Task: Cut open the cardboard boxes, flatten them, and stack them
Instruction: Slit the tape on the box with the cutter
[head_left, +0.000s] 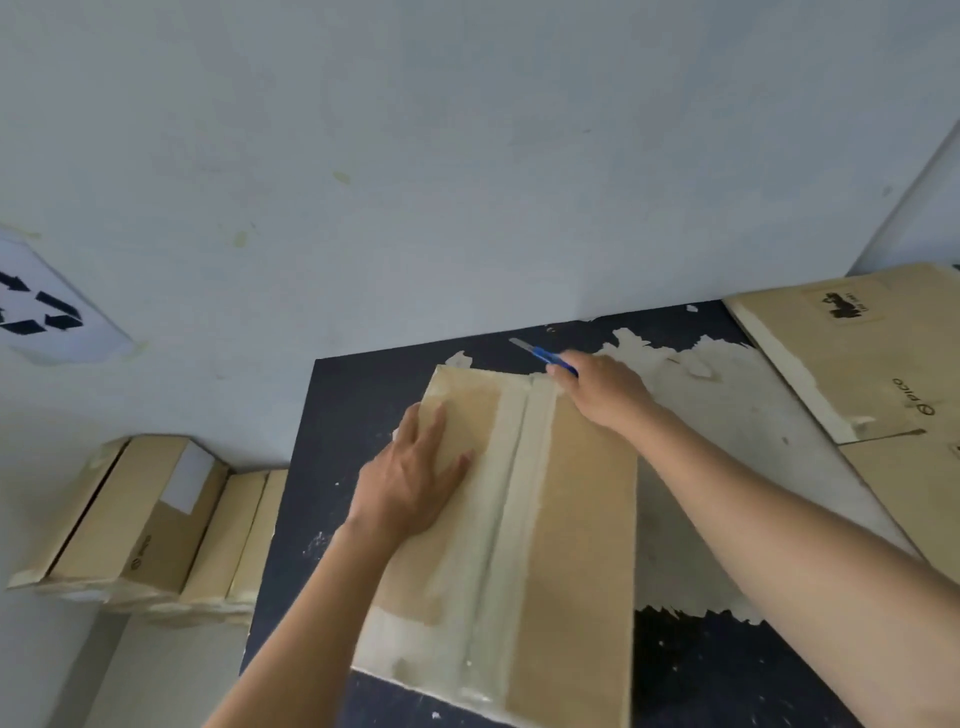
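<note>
Left hand (410, 478) flat on top of the cardboard box (571, 519), fingers straight and spread, palm pressing the left half. Right hand (602, 389) at the box's far edge, fingers curled round a blue utility knife (545, 357). The blade is out and points away, past the far edge; cannot tell whether it touches the cardboard.

Box lies closed on a dark table (337, 415). A pale tape seam (511, 493) runs down its middle from far edge to near edge. Both hands are just beside the seam's far end, one on each side.

Torn pale paper patches cling to the tabletop. Flattened cardboard sheets (831, 374) lie at the table's right. Other boxes (130, 519) sit lower, left of the table. A recycling sign (47, 312) shows at far left.
</note>
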